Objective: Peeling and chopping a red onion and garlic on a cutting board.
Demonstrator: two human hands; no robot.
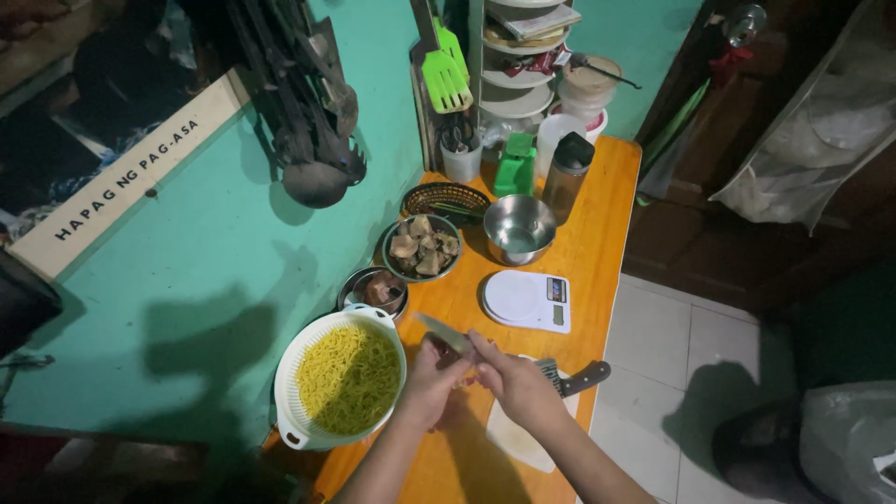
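Note:
My right hand [521, 381] grips a knife [441, 332] whose blade points up and to the left. My left hand [431, 378] is closed around a small piece of food, mostly hidden between my hands, right under the blade. Both hands hover over the wooden table [597, 243], at the near edge of a white cutting board [518, 441]. A second knife with a dark handle [579, 379] lies on the board just right of my right hand. A white colander [287, 397] full of yellow noodles [347, 378] stands left of my left hand.
Behind my hands are a white kitchen scale [525, 301], an empty steel bowl [519, 230], a bowl of brownish pieces [422, 248], a small metal bowl [377, 291] and a woven basket [444, 198]. Cups, a green container [515, 164] and a dark bottle [567, 172] crowd the far end. Tiled floor lies right.

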